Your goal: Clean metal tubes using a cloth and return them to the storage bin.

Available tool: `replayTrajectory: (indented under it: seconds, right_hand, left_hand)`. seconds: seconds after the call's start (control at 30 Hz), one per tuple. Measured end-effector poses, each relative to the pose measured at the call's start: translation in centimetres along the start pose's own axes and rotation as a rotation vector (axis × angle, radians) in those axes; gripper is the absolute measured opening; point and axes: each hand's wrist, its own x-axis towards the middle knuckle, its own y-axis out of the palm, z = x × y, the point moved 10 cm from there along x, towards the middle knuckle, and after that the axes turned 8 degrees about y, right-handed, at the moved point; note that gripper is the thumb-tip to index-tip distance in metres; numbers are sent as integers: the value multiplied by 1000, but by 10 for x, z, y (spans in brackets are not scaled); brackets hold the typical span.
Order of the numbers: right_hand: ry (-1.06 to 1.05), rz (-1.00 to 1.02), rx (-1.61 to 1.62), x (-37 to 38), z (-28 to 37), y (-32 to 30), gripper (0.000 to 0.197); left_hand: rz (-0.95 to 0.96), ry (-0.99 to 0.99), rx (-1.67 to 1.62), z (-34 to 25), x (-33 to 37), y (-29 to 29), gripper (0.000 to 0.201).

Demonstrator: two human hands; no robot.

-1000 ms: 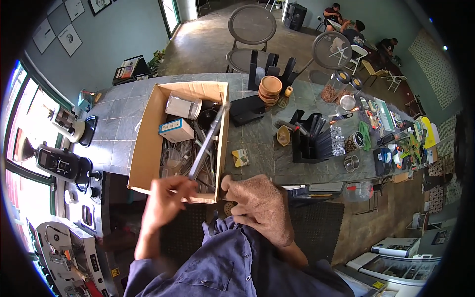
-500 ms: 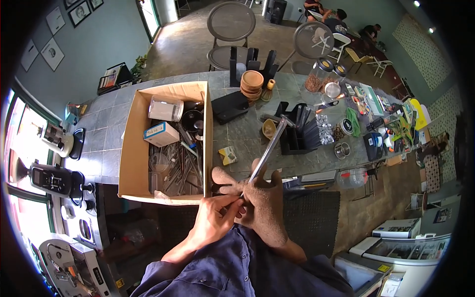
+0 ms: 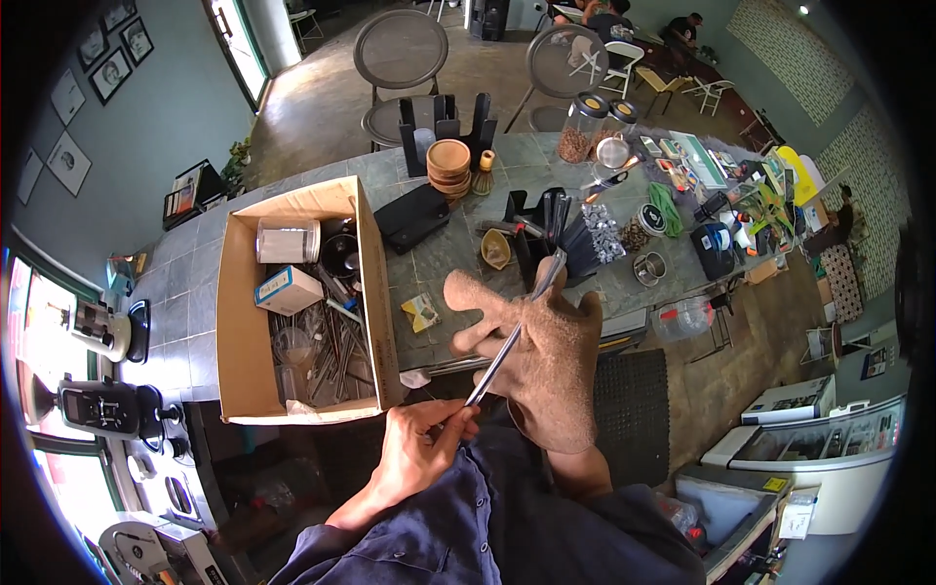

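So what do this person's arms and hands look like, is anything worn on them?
Both arms wear long sleeves of a dark blue, button-front work shirt, loose and creased. The left sleeve is pushed up, leaving part of the forearm bare. The left hand and the right hand are bare: no gloves, and no rings, watch or markings that can be made out.

We are holding a long shiny metal stick (image 3: 512, 336).
It is thin and grey, and it is slanting up to the right. Its low end is sitting in our fingers, and its top is pointing over the grey counter.
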Motion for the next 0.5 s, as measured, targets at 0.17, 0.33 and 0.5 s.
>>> replayTrajectory:
  seconds: [0.17, 0.33, 0.5]
  right_hand:
    - [-160, 54, -250, 3, 40, -2, 15]
    - [-618, -82, -1017, -12, 76, 10, 17]
    - [148, 354, 469, 25, 16, -40, 32]
  left_hand:
    - [21, 27, 28, -5, 4, 2, 15]
    - [49, 5, -6, 6, 3, 7, 15]
    - [-34, -96, -129, 23, 11, 5, 16]
